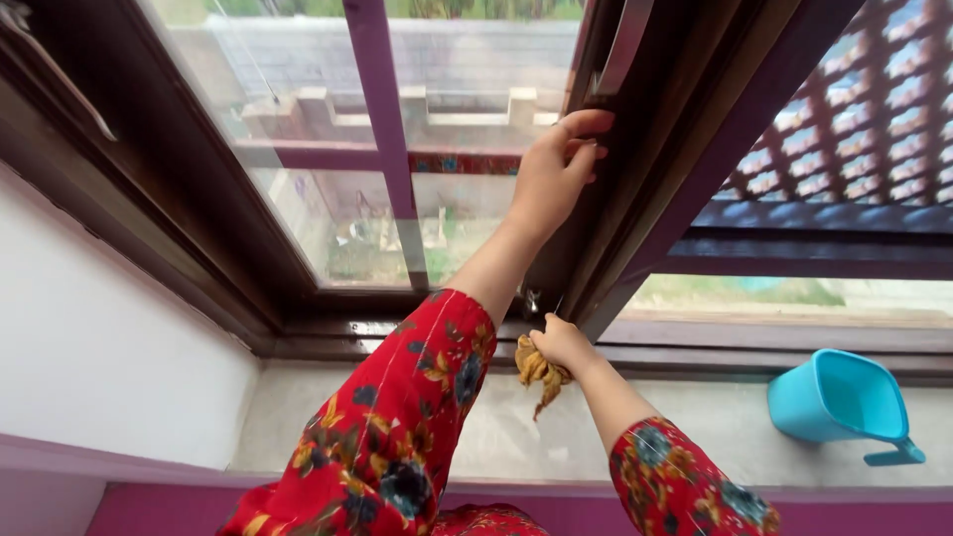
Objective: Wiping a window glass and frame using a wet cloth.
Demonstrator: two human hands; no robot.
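Left hand (pixel 551 179) grips the dark window frame edge (pixel 606 149), fingers curled onto it. Right hand (pixel 563 342) sits below the left, its grip clamped on a yellow cloth (pixel 539 375) at the frame base. The cloth's long axis runs vertical, loose end pointing down toward the sill (pixel 695 427). A blue jug (pixel 839 397) stands well right.

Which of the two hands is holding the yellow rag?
The right hand, low by the sill, is clutching the yellow rag. The left hand is higher up, gripping the dark window frame instead.

pale stone sill (pixel 695 422), blue jug (pixel 839 397) on it
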